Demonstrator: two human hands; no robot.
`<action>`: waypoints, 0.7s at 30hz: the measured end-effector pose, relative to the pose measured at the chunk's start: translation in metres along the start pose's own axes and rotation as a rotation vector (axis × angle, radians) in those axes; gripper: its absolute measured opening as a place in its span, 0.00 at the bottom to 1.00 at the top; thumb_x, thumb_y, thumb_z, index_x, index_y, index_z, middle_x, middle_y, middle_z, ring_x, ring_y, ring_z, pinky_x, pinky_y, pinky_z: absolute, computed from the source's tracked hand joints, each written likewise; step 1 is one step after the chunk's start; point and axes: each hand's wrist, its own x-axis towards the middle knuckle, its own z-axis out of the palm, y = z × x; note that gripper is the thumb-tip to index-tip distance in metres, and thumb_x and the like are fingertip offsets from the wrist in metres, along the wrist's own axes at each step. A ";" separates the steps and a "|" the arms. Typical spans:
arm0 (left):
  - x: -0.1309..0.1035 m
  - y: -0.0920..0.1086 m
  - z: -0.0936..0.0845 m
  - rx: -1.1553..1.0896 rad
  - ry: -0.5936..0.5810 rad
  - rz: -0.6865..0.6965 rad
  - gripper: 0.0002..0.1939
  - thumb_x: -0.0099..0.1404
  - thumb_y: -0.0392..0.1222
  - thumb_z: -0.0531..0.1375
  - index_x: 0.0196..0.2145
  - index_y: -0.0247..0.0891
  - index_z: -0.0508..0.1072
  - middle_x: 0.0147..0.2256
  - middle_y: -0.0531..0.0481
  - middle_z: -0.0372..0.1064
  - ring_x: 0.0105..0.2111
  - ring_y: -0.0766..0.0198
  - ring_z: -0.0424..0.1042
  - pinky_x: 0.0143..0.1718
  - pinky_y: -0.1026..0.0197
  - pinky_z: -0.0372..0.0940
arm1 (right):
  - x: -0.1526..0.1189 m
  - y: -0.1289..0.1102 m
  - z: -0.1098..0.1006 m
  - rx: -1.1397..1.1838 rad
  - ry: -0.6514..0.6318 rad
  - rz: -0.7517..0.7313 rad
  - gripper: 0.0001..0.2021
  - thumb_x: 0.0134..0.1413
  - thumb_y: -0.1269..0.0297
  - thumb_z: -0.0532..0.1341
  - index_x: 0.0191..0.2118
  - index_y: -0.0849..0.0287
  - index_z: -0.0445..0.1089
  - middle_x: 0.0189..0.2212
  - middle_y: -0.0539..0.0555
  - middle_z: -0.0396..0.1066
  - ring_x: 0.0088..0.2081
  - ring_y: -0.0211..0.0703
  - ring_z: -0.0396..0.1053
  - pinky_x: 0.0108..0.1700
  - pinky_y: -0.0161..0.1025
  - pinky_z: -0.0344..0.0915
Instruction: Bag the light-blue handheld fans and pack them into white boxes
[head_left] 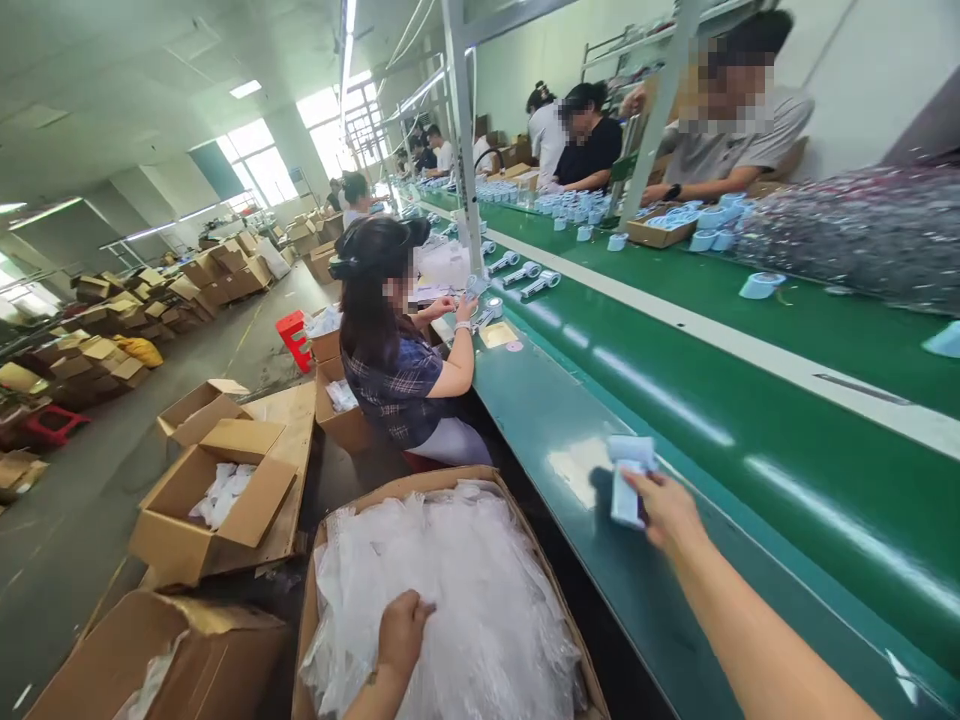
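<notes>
Beside an open carton of white parts [223, 492] at the left, the left hand [403, 632] hangs over clear plastic bags [442, 585] in a large cardboard box [480, 476], its fingers curled; whether they pinch a bag I cannot tell. To the right of a seated co-worker [394, 340], well apart from the left hand, the right hand [666, 508] has its fingers closed on a light-blue plastic part [628, 482], blurred, above the dark green bench [544, 420], beside the green conveyor belt [675, 370].
</notes>
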 end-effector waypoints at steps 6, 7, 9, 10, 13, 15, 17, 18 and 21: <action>-0.010 0.129 -0.027 -0.368 -0.183 0.422 0.12 0.61 0.42 0.53 0.24 0.36 0.69 0.28 0.51 0.66 0.31 0.65 0.65 0.34 0.64 0.59 | -0.160 0.023 -0.034 0.449 -0.838 0.263 0.27 0.33 0.57 0.71 0.43 0.58 0.66 0.32 0.52 0.72 0.28 0.39 0.70 0.31 0.35 0.67; -0.020 0.151 -0.032 -0.483 -0.289 0.510 0.11 0.58 0.42 0.55 0.21 0.35 0.68 0.26 0.52 0.64 0.29 0.66 0.63 0.31 0.64 0.58 | -0.181 0.028 -0.040 0.497 -0.907 0.302 0.30 0.30 0.58 0.72 0.45 0.57 0.65 0.32 0.52 0.72 0.27 0.39 0.70 0.30 0.34 0.67; -0.045 0.190 -0.040 -0.692 -0.535 0.615 0.15 0.54 0.45 0.59 0.16 0.35 0.64 0.21 0.54 0.58 0.24 0.68 0.57 0.27 0.64 0.54 | -0.211 0.035 -0.054 0.582 -0.965 0.341 0.35 0.27 0.59 0.72 0.48 0.57 0.64 0.31 0.53 0.72 0.26 0.40 0.71 0.28 0.34 0.66; -0.058 0.206 -0.043 -0.753 -0.653 0.632 0.17 0.53 0.46 0.61 0.15 0.35 0.62 0.20 0.55 0.55 0.23 0.70 0.55 0.26 0.64 0.52 | -0.222 0.037 -0.064 0.626 -0.973 0.347 0.36 0.27 0.59 0.72 0.49 0.57 0.63 0.31 0.53 0.72 0.26 0.40 0.71 0.28 0.33 0.67; -0.093 0.239 -0.044 -0.788 -0.957 0.641 0.19 0.48 0.47 0.65 0.15 0.34 0.62 0.18 0.57 0.53 0.21 0.72 0.51 0.25 0.65 0.51 | -0.244 0.038 -0.102 0.741 -0.942 0.327 0.34 0.28 0.60 0.70 0.48 0.59 0.65 0.30 0.54 0.72 0.27 0.39 0.72 0.28 0.31 0.67; -0.111 0.253 -0.038 -0.724 -1.089 0.689 0.17 0.46 0.46 0.67 0.16 0.33 0.65 0.18 0.57 0.55 0.22 0.72 0.53 0.27 0.65 0.53 | -0.256 0.038 -0.131 0.769 -0.894 0.294 0.29 0.29 0.61 0.70 0.44 0.62 0.68 0.29 0.55 0.72 0.25 0.39 0.71 0.26 0.30 0.66; -0.125 0.267 -0.028 -0.675 -1.113 0.721 0.15 0.46 0.47 0.67 0.18 0.33 0.69 0.18 0.56 0.58 0.22 0.71 0.55 0.28 0.64 0.55 | -0.268 0.040 -0.161 0.747 -0.792 0.242 0.24 0.32 0.60 0.69 0.40 0.65 0.70 0.29 0.57 0.72 0.24 0.38 0.71 0.23 0.29 0.65; -0.131 0.275 -0.021 -0.669 -1.078 0.711 0.15 0.47 0.48 0.66 0.19 0.33 0.71 0.18 0.56 0.59 0.21 0.71 0.56 0.28 0.64 0.55 | -0.275 0.042 -0.176 0.729 -0.721 0.221 0.23 0.33 0.59 0.69 0.38 0.66 0.71 0.28 0.58 0.71 0.24 0.39 0.71 0.22 0.29 0.65; -0.151 0.304 0.003 -0.640 -0.877 0.664 0.16 0.51 0.51 0.62 0.25 0.33 0.75 0.19 0.54 0.62 0.20 0.69 0.57 0.25 0.63 0.55 | -0.294 0.051 -0.216 0.679 -0.501 0.214 0.19 0.35 0.60 0.68 0.35 0.67 0.72 0.26 0.58 0.71 0.25 0.40 0.71 0.22 0.30 0.66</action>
